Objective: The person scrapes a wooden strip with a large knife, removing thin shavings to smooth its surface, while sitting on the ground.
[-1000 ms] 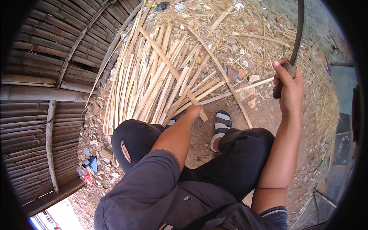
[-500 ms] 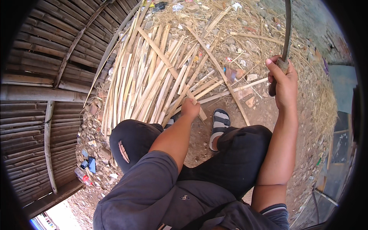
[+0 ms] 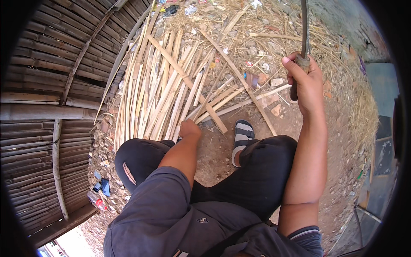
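Note:
My right hand [image 3: 306, 81] is wrapped round the short wooden handle [image 3: 303, 63] of a machete. Its long dark blade [image 3: 305, 25] points up, away from me, and runs out of the top of the view. Down by my left foot, my left hand [image 3: 189, 128] is closed at the near ends of a pile of split bamboo strips [image 3: 160, 92]. Its curled fingers hide whatever they may grip. A wider bamboo strip [image 3: 184, 77] lies slantwise across the pile, its near end on the dirt to the right of my left hand.
A bamboo-slat wall [image 3: 32, 150] rises on the left. A long loose strip [image 3: 239, 77] crosses the ground ahead of my sandalled right foot [image 3: 243, 137]. Straw, brick pieces and litter cover the ground beyond. A plastic bottle [image 3: 95, 199] lies at the lower left.
My left hand has let go of the wide slanting strip's near end and moved left and nearer to me, to the pile's ends. The machete stays raised in my right hand.

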Tool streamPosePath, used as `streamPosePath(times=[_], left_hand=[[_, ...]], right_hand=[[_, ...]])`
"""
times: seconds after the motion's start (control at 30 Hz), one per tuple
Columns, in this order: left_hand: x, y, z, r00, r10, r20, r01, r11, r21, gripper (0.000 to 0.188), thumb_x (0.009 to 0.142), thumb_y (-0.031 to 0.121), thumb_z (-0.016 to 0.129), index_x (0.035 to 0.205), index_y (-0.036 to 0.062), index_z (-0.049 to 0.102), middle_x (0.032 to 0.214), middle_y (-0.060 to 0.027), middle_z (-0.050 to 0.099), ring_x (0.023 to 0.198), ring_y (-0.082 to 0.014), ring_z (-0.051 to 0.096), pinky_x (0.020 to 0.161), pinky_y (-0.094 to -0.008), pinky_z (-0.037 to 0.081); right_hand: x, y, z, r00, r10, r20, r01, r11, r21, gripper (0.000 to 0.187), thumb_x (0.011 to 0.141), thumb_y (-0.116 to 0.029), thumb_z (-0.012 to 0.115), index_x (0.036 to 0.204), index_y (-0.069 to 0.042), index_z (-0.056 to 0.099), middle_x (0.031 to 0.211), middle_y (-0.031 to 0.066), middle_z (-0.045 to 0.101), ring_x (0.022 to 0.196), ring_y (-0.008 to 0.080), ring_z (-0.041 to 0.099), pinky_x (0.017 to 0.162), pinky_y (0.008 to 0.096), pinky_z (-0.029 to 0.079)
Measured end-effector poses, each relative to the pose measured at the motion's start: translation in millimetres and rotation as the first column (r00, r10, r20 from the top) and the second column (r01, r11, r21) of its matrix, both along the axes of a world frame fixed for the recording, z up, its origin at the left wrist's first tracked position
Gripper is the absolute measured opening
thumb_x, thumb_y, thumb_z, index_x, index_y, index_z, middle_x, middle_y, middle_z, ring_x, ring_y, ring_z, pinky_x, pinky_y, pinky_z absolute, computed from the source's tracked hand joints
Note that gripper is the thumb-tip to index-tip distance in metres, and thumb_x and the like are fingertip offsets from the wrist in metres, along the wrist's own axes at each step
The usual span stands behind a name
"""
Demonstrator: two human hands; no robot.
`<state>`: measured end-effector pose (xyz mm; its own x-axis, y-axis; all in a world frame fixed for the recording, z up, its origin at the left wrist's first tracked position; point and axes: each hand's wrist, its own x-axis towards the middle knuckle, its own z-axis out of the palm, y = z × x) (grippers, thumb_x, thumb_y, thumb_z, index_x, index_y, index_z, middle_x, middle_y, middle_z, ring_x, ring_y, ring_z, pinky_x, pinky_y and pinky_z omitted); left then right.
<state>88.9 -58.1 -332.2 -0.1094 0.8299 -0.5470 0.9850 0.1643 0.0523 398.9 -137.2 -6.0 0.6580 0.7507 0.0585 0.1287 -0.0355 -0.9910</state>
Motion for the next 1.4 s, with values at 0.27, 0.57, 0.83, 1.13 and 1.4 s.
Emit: streamPosePath(times=[0.27, 0.57, 0.83, 1.13, 1.4], left_hand=[[9, 22, 41, 0.998, -0.003, 0.068, -0.006, 0.992, 0.129, 0.041, 0.099, 0.024, 0.064, 0.136, 0.0069, 0.063, 0.141, -0.0154, 0.062, 0.132, -0.0340, 0.063, 0.108, -0.0548, 0.051], [0, 34, 49, 0.947, -0.197, 0.255, 0.189, 0.980, 0.055, 0.037, 0.098, 0.016, 0.064, 0.131, 0.0010, 0.064, 0.131, -0.0241, 0.068, 0.125, -0.0427, 0.067, 0.106, -0.0521, 0.053], [43, 15, 79, 0.951, -0.146, 0.273, 0.071, 0.961, 0.266, 0.038, 0.099, 0.026, 0.054, 0.119, -0.0037, 0.069, 0.125, -0.0277, 0.071, 0.120, -0.0436, 0.069, 0.103, -0.0531, 0.055], [28, 175, 268, 0.874, -0.468, -0.133, 0.484, 0.863, 0.146, 0.067, 0.095, 0.063, 0.069, 0.127, 0.0044, 0.077, 0.133, -0.0212, 0.073, 0.125, -0.0376, 0.070, 0.107, -0.0467, 0.055], [-86, 156, 376, 0.895, -0.440, -0.071, 0.426, 0.796, 0.430, 0.051, 0.103, 0.050, 0.066, 0.120, 0.0028, 0.075, 0.110, -0.0245, 0.076, 0.107, -0.0421, 0.072, 0.094, -0.0480, 0.055]], right_hand=[[4, -5, 3, 0.999, 0.034, -0.015, -0.034, 0.999, 0.008, 0.022, 0.094, -0.019, 0.083, 0.105, -0.007, 0.069, 0.074, -0.0041, 0.058, 0.064, 0.0072, 0.052, 0.059, 0.0246, 0.039], [4, -2, 0, 0.997, 0.011, -0.080, -0.008, 0.999, 0.039, 0.022, 0.091, -0.018, 0.084, 0.100, -0.006, 0.068, 0.071, -0.0028, 0.060, 0.060, 0.0071, 0.053, 0.056, 0.0260, 0.040], [11, -5, -6, 0.994, 0.026, -0.104, -0.022, 0.999, 0.045, 0.022, 0.091, -0.018, 0.084, 0.100, -0.006, 0.067, 0.072, -0.0027, 0.060, 0.061, 0.0073, 0.053, 0.056, 0.0262, 0.040], [15, -4, -11, 0.992, 0.058, -0.115, -0.057, 0.998, 0.011, 0.025, 0.090, -0.022, 0.085, 0.098, -0.006, 0.068, 0.073, -0.0028, 0.060, 0.060, 0.0080, 0.053, 0.056, 0.0266, 0.043], [17, -10, -7, 0.996, 0.060, 0.067, -0.050, 0.989, -0.141, 0.029, 0.090, -0.029, 0.085, 0.101, -0.006, 0.070, 0.079, -0.0006, 0.068, 0.066, 0.0092, 0.059, 0.060, 0.0282, 0.048]])
